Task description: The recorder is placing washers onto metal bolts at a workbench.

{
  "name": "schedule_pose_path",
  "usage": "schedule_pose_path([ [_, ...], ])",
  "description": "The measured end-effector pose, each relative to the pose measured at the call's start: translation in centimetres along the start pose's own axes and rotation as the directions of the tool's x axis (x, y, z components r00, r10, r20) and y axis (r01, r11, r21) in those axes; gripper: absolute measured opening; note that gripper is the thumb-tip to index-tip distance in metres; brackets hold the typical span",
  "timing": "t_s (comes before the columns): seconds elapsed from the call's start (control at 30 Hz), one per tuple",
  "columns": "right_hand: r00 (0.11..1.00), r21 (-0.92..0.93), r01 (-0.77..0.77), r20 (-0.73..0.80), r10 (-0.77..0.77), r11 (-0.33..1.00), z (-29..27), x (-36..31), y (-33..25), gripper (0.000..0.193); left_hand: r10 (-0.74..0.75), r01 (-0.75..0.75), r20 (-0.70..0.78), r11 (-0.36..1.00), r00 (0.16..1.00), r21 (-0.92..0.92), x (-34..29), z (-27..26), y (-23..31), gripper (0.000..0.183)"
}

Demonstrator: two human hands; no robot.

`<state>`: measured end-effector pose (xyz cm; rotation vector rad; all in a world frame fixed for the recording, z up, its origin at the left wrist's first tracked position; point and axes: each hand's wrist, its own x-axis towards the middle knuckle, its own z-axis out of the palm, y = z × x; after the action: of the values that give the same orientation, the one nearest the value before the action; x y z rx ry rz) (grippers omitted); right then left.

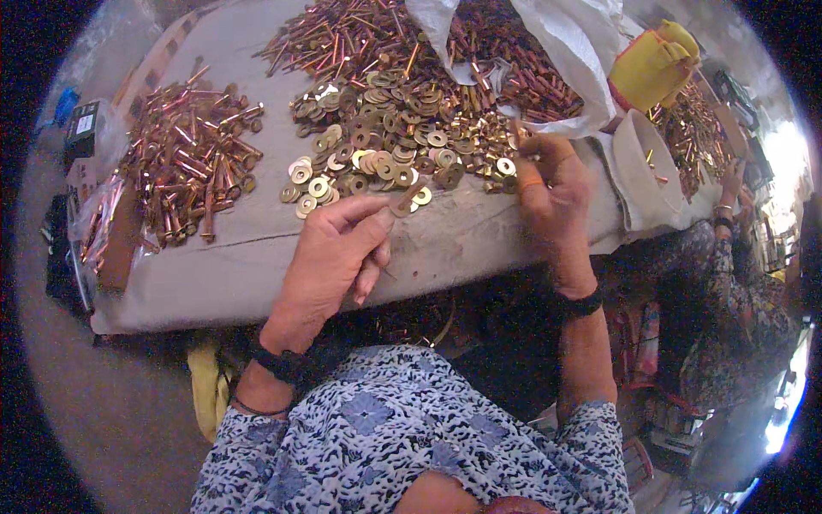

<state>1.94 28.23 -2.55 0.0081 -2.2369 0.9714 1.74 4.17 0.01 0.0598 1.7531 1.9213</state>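
Many brass washers [385,137], copper rivets [193,158] cover cloth-draped table [214,274].

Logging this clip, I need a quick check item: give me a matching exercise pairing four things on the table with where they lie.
Things:
1. brass washers
2. separate copper rivet pile
3. yellow container
4. white sack

Places:
A. far right corner of the table
B. middle of the table, just beyond both hands
C. left part of the table
D. top centre-right, lying open with copper rivets inside

Pairs: 1-B, 2-C, 3-A, 4-D
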Motion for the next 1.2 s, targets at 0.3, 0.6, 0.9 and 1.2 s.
schedule_pose_path([
  [0.3, 0.973, 0.176, 0.075, 0.203, -0.111, 0.982, 1.1, -2.7, -2.5, 0.025, 0.052, -0.033, -0.115, 0.986, 0.992, 0.166, -0.4, 1.0, 0.1, 0.020],
  [0.6, 0.938, 0.148, 0.203, 0.253, -0.235, 0.968, 0.8, -2.9, -2.9, 0.028, 0.084, -0.051, -0.127, 0.968, 0.988, 0.246, -0.6, 1.6, -0.2, 0.019],
  [0.9, 0.908, 0.160, 0.277, 0.277, -0.313, 0.947, 0.6, -3.6, -2.9, 0.032, 0.300, -0.204, -0.092, 0.812, 0.949, 0.547, 0.4, 1.0, -1.9, 0.018],
  [1.2, 0.911, 0.072, 0.307, 0.267, -0.315, 0.949, 0.2, -3.7, -2.0, 0.030, 0.368, -0.267, -0.053, 0.759, 0.928, 0.594, 0.4, 0.7, -2.1, 0.019],
])
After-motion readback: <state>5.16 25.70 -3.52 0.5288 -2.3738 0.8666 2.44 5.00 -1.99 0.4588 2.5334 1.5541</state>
